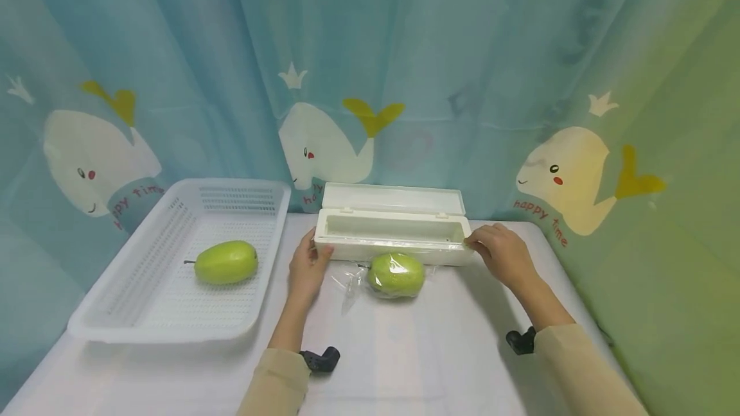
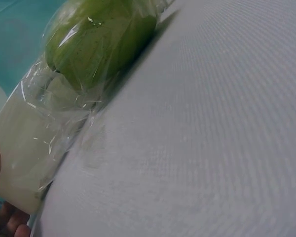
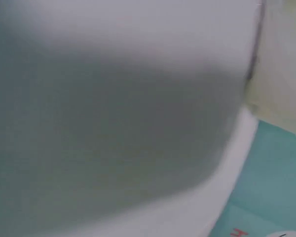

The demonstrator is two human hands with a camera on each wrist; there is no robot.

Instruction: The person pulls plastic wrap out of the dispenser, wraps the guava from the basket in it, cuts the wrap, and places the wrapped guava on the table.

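Note:
A long white cling film box lies across the table with its hinged lid tipped back. My left hand grips its left end, thumb on the front face. At the right end, my right hand pinches a small yellow-green tab at the front rim. Just before the box sits a green pear-shaped fruit wrapped in clear film, the film bunched on its left. The left wrist view shows the wrapped fruit beside the box. In the right wrist view only the box end appears, the hand hidden.
At the left a white perforated basket holds another green pear-shaped fruit with a stem. A blue curtain with whale prints hangs behind the table. White cloth covers the tabletop.

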